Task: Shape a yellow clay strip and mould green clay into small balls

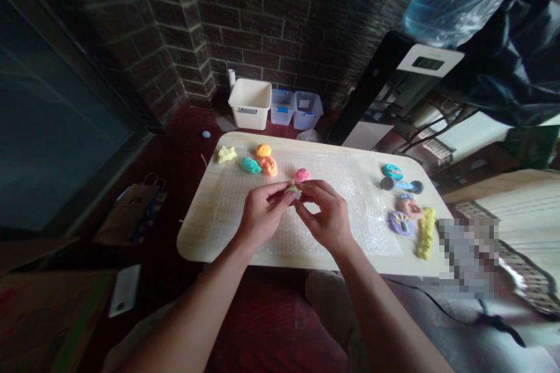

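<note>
A small pale-green lump of modelling clay [292, 189] is pinched between the fingertips of both hands, above the middle of the table. My left hand [261, 213] grips it from the left, thumb and forefinger closed. From the right, my right hand [327, 215] closes its fingertips on the same lump. Just beyond the fingers rests a pink clay lump [302, 174]. Farther left lie a teal lump [251, 165], an orange lump [268, 166], a yellow-orange lump [263, 150] and a pale-yellow piece [226, 154].
Bubble wrap [350, 204] covers much of the pale table [196, 233]. At its right are a purple disc [401, 223], a yellow strip [426, 233] and a blue round piece [392, 171]. Behind stand a cream bin [250, 104], clear boxes [307, 109] and a water dispenser [371, 93].
</note>
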`<state>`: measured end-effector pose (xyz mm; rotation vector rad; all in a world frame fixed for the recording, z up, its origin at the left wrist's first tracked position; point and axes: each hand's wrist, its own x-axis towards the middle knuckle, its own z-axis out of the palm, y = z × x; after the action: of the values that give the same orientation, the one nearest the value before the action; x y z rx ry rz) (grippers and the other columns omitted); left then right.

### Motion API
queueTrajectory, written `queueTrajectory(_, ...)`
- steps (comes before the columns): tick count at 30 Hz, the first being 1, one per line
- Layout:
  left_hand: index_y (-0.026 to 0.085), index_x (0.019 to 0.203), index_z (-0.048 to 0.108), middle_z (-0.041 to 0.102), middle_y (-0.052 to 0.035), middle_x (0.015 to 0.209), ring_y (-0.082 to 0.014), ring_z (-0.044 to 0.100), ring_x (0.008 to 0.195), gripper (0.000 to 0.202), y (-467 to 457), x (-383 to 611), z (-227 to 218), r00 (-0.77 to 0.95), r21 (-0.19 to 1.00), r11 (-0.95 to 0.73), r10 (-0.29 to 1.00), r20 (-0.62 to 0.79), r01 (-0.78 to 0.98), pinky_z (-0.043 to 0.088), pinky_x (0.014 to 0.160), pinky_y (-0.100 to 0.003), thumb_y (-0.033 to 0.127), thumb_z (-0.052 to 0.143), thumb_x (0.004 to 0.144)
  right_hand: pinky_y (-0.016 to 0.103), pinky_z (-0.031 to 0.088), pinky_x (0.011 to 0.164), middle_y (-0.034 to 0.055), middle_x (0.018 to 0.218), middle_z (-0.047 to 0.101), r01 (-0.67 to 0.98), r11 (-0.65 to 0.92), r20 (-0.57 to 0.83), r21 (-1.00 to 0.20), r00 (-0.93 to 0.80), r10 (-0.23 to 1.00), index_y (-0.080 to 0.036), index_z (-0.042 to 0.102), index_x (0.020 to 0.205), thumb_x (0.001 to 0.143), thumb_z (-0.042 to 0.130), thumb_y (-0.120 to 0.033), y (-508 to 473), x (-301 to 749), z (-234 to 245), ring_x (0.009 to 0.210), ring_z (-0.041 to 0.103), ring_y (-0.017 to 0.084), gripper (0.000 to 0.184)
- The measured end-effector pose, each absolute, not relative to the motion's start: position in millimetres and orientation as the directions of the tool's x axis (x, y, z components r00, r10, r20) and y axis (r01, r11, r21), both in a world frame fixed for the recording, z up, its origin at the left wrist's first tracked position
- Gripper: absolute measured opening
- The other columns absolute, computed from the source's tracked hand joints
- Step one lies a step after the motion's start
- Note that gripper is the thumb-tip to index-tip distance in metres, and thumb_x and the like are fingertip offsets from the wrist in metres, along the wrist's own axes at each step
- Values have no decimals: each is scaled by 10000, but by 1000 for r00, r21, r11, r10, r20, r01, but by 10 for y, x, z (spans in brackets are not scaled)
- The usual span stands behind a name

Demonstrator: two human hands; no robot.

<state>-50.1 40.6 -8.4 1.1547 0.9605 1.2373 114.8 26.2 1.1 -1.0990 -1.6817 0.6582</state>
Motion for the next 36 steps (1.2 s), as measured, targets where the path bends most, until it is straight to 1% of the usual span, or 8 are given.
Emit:
queueTrajectory(4, 189, 1260, 778, 800, -122, 1218, -263, 778, 1052, 356, 408, -507, -70, 93, 987, -141, 984, 149, -82, 633, 945, -387, 324, 759, 931, 455, 659, 887, 101, 1219, 755, 31, 225, 224, -974, -33, 974, -266, 773, 1234, 967, 727, -424, 298, 1151, -20, 965, 767, 239, 314)
queueTrajectory(7, 206, 1270, 772, 792, -108, 1239, -256, 757, 1116, 321, 389, -484, -41, 126, 972, -233, 964, 233, -15, 612, 981, -376, 272, 716, 962, 478, 646, 910, 85, 1096, 805, -135, 67, 76, -989, -58, 995, -239, 792, 1192, 963, 723, -503, 329, 1154, -58, 929, 771, 236, 356)
queueTrajectory(10, 212, 1247, 780, 789, -100, 1243, -251, 742, 1140, 292, 372, -479, -1, 134, 943, -320, 942, 307, 88, 602, 990, -375, 222, 695, 968, 465, 632, 927, 66, 1013, 818, -215, -5, 22, -977, -124, 992, -239, 818, 1122, 935, 756, -515, 336, 1149, -78, 936, 766, 233, 339)
queueTrajectory(17, 250, 1231, 787, 782, -89, 1265, -254, 728, 1161, 275, 363, -530, 24, 159, 911, -381, 920, 357, 161, 582, 1028, -409, 221, 654, 993, 410, 625, 854, 38, 903, 819, -200, 36, 55, -979, -93, 994, -255, 834, 1094, 902, 815, -447, 323, 1120, -86, 811, 742, 196, 273)
queueTrajectory(21, 260, 1343, 727, 750, -88, 1342, -258, 726, 1169, 372, 357, -526, 13, 178, 940, -321, 938, 299, 114, 592, 1002, -402, 215, 663, 980, 470, 629, 915, 53, 991, 831, -238, 3, 21, -971, -75, 997, -257, 824, 1102, 860, 843, -482, 339, 1101, -84, 878, 769, 227, 331)
queueTrajectory(25, 260, 1418, 668, 729, -103, 1373, -257, 721, 1162, 467, 377, -507, -9, 145, 965, -259, 957, 253, 28, 599, 943, -363, 256, 711, 953, 507, 591, 1012, 74, 1132, 825, -205, 30, 44, -978, -66, 997, -249, 813, 1137, 840, 858, -489, 342, 1097, -42, 1046, 764, 265, 384)
queueTrajectory(30, 180, 1311, 735, 752, -143, 1305, -253, 743, 1091, 428, 407, -503, -27, 197, 981, -61, 976, 97, -182, 622, 945, -376, 306, 780, 905, 453, 599, 953, 68, 1033, 830, -117, 84, 85, -990, -7, 996, -237, 819, 1057, 820, 880, -464, 337, 1118, -1, 961, 764, 247, 335)
queueTrajectory(36, 201, 1288, 761, 712, -138, 1379, -265, 742, 1137, 478, 407, -489, -23, 236, 952, -39, 965, 114, -302, 626, 1006, -404, 346, 858, 843, 482, 595, 961, 47, 997, 819, -189, 88, 89, -978, 3, 996, -261, 800, 1010, 756, 916, -501, 352, 1110, -68, 956, 756, 255, 368)
